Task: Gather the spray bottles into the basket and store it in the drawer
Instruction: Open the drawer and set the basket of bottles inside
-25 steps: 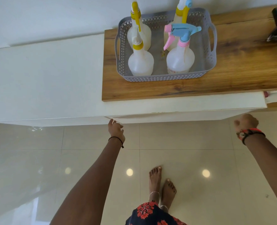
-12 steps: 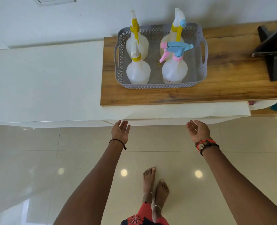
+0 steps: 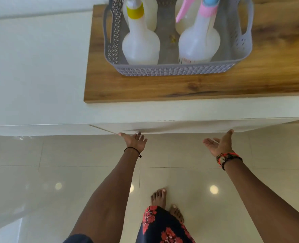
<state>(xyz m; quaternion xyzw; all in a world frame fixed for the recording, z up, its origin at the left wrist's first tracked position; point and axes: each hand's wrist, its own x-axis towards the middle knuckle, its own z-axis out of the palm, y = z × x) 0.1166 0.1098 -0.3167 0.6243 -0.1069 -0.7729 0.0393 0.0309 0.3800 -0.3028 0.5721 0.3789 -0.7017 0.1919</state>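
Note:
A grey perforated basket stands on a wooden top and holds several translucent spray bottles. The near left bottle has a yellow collar, the near right bottle a pink and blue head; two more stand behind, cut off by the frame. Below, a white drawer front sits under the cabinet edge. My left hand is open, palm up, fingertips touching the drawer's lower edge. My right hand is open, palm up, its fingertips at the same edge further right.
The white cabinet top stretches to the left of the wooden top. Glossy beige floor tiles lie below, with my bare feet and a dark floral skirt at the bottom.
Both hands have risen to the drawer's lower edge, the right one coming in from the far right. The view has moved closer, so the basket looks larger and its top is cut off.

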